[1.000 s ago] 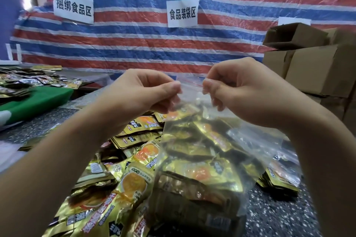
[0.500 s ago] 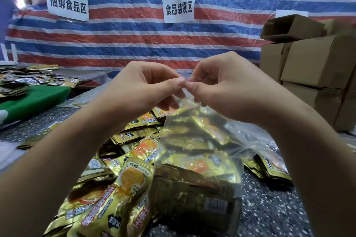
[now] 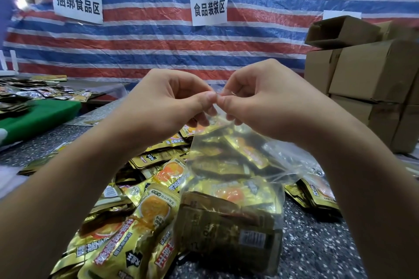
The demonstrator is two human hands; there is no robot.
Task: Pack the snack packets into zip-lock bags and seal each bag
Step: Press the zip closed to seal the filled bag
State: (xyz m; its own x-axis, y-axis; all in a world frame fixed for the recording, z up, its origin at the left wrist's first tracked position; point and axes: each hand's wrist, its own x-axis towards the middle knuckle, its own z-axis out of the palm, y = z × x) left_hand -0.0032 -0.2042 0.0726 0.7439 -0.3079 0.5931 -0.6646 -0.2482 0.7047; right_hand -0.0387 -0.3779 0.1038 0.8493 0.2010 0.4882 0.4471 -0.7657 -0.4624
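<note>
A clear zip-lock bag [image 3: 229, 179] full of gold snack packets hangs upright over the table, its bottom resting among loose packets. My left hand [image 3: 167, 102] and my right hand [image 3: 263, 102] meet above it, thumbs and fingertips touching, both pinching the bag's top strip at its middle. The strip itself is mostly hidden by my fingers. A heap of loose gold snack packets [image 3: 127, 229] lies under and left of the bag.
More packets [image 3: 317, 192] and an empty clear bag [image 3: 292, 156] lie to the right on the speckled table [image 3: 317, 244]. Cardboard boxes [image 3: 367, 79] are stacked at the right. A green board [image 3: 38, 115] with further packets sits far left. A striped tarp hangs behind.
My hands, apart along the bag's top a second ago, have come together at its middle and stay pinched there. The bag has barely moved.
</note>
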